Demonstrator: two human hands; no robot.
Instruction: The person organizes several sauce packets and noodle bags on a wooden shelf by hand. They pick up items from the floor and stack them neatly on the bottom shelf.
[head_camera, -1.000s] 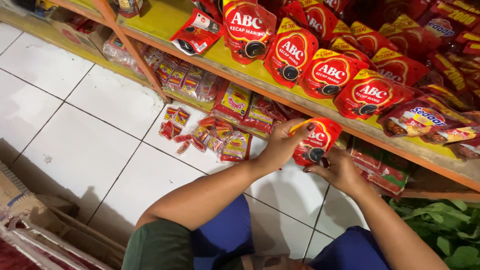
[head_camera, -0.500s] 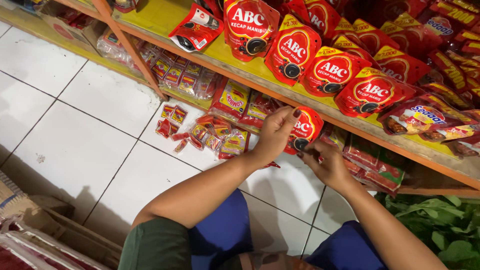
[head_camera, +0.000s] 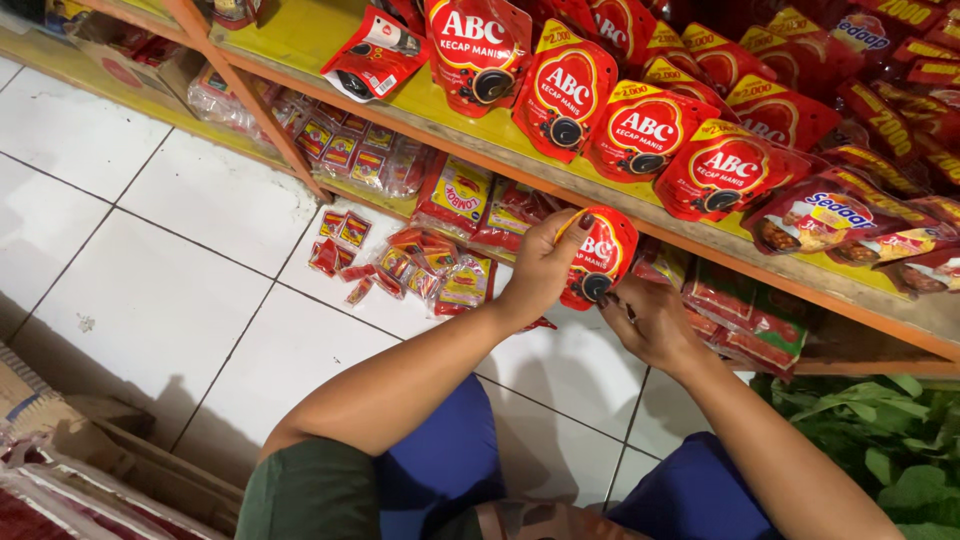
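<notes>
A red sauce pouch (head_camera: 598, 258) with a black cap is held upright in front of the shelf edge, gripped by both hands. The left hand (head_camera: 541, 268) is closed around the pouch's left edge and upper corner, thumb and fingers pinched on the foil. The right hand (head_camera: 650, 322) lies just below and to the right of the pouch, its fingertips closed on the lower edge near the cap.

Directly above the hands, a yellow shelf (head_camera: 330, 45) is seen, on which a row of matching red pouches (head_camera: 640, 125) stands leaning, overlapping one another. To the right of these, flatter red noodle packets (head_camera: 830, 215) are laid at the shelf front. Behind the hands, under the yellow shelf, a lower shelf is filled with stacked sachet packs (head_camera: 455, 195), and further red packs (head_camera: 745, 320) lie just right of the right hand.

To the left of the left hand, a loose cluster of small sachets (head_camera: 400, 265) is spread on the white tiled floor (head_camera: 150, 290). Leafy greens (head_camera: 880, 430) are visible below and right of the right forearm. A cardboard box (head_camera: 70, 450) is seen far left, near the left elbow.
</notes>
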